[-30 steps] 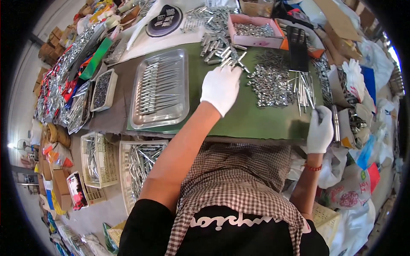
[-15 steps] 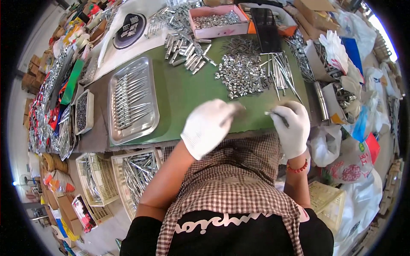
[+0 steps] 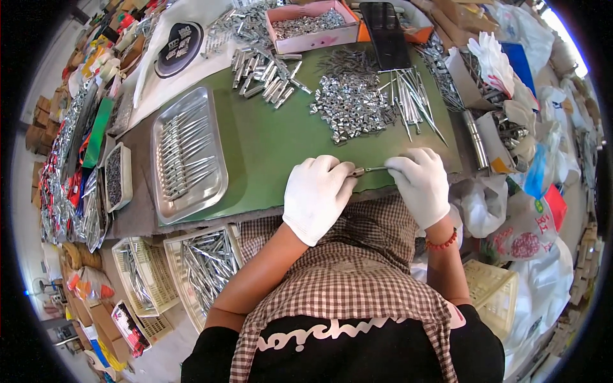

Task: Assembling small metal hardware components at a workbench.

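Both my hands wear white gloves with bare fingertips or darkened tips hard to make out. My left hand is closed, pinching a small metal fitting between thumb and forefinger. A thin metal rod runs from that fitting into the fingers of my right hand, which are closed on its other end. The two parts meet just above the table's near edge; how far one sits inside the other is too small to tell. Beyond my hands lie a heap of small shiny metal pieces and a bunch of thin rods.
A steel tray with rows of pointed metal rods stands left on the green tabletop. Farther back are metal tubes, a pink box and a black phone. Crates of metal parts sit below left.
My hands have come together, and the rod in my right hand now meets the fitting in my left. The view has shifted slightly, so the table things appear farther left.
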`<state>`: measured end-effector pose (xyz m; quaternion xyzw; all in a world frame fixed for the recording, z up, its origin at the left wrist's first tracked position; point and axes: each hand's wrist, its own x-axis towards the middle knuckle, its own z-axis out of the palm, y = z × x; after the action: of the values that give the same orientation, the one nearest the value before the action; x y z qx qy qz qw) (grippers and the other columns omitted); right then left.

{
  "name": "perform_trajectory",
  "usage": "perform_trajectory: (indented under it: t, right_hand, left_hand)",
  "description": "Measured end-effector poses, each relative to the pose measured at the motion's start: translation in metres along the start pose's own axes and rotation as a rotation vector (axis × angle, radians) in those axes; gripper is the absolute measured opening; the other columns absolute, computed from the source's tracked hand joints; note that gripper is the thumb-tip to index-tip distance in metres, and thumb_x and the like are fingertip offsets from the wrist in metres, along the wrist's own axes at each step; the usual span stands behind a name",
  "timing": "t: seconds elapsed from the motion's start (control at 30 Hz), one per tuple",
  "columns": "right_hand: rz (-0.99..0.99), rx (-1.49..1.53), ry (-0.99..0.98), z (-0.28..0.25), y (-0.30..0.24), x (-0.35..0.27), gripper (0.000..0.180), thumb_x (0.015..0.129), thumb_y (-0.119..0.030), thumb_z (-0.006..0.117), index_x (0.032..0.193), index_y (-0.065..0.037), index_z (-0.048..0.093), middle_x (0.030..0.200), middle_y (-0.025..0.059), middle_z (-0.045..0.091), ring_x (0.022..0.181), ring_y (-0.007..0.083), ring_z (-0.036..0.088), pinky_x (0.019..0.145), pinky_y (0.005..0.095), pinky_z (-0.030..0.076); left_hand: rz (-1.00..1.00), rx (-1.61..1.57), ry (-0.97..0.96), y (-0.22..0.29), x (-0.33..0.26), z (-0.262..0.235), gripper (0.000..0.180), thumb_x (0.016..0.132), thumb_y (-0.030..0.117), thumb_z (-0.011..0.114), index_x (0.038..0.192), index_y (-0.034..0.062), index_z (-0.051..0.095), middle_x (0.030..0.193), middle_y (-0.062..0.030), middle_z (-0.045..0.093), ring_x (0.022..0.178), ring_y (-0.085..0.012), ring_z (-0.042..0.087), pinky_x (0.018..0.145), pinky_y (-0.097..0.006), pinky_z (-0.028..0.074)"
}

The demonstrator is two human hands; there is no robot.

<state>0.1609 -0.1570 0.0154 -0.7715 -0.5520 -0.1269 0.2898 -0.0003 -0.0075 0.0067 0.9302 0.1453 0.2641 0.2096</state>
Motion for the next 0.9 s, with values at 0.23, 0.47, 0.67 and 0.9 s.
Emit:
perform_trajectory:
  t: [0.23, 0.47, 0.67, 0.9]
  right_hand:
    - [0.057, 0.061, -0.088, 0.003, 0.003, 0.004, 0.017, 0.075, -0.008, 0.076, 0.09, -0.015, 0.075, 0.092, 0.0051, 0.067, 0.095, 0.0309, 0.063, 0.084, 0.0414, 0.051]
    - [0.016, 0.114, 0.006, 0.011, 0.006, 0.013, 0.013, 0.076, -0.01, 0.077, 0.087, -0.016, 0.074, 0.091, 0.0046, 0.068, 0.093, 0.0293, 0.064, 0.086, 0.0418, 0.049]
    - [0.084, -0.081, 0.057, 0.011, 0.05, 0.042, 0.007, 0.079, -0.015, 0.075, 0.086, -0.016, 0.073, 0.089, 0.0057, 0.069, 0.089, 0.031, 0.064, 0.079, 0.0436, 0.051]
    - [0.037, -0.088, -0.09, 0.014, 0.064, 0.058, 0.003, 0.08, -0.017, 0.073, 0.083, -0.016, 0.072, 0.092, 0.0058, 0.068, 0.093, 0.031, 0.063, 0.083, 0.0439, 0.05]
  left_hand:
    - [-0.005, 0.002, 0.027, -0.001, 0.0, 0.004, 0.012, 0.082, 0.012, 0.073, 0.093, 0.01, 0.072, 0.086, -0.0059, 0.063, 0.081, -0.0288, 0.061, 0.074, -0.041, 0.048]
    - [-0.007, 0.017, 0.014, -0.002, 0.001, 0.004, 0.012, 0.081, 0.012, 0.074, 0.092, 0.0103, 0.071, 0.086, -0.0057, 0.063, 0.082, -0.029, 0.062, 0.074, -0.042, 0.048]
    - [-0.004, 0.006, 0.02, -0.002, 0.0, 0.003, 0.011, 0.08, 0.012, 0.074, 0.091, 0.0106, 0.071, 0.087, -0.006, 0.063, 0.081, -0.0294, 0.061, 0.073, -0.042, 0.047]
    - [-0.015, -0.004, 0.019, -0.002, -0.001, 0.005, 0.01, 0.081, 0.014, 0.074, 0.09, 0.0125, 0.072, 0.085, -0.0053, 0.063, 0.079, -0.0288, 0.061, 0.071, -0.041, 0.047]
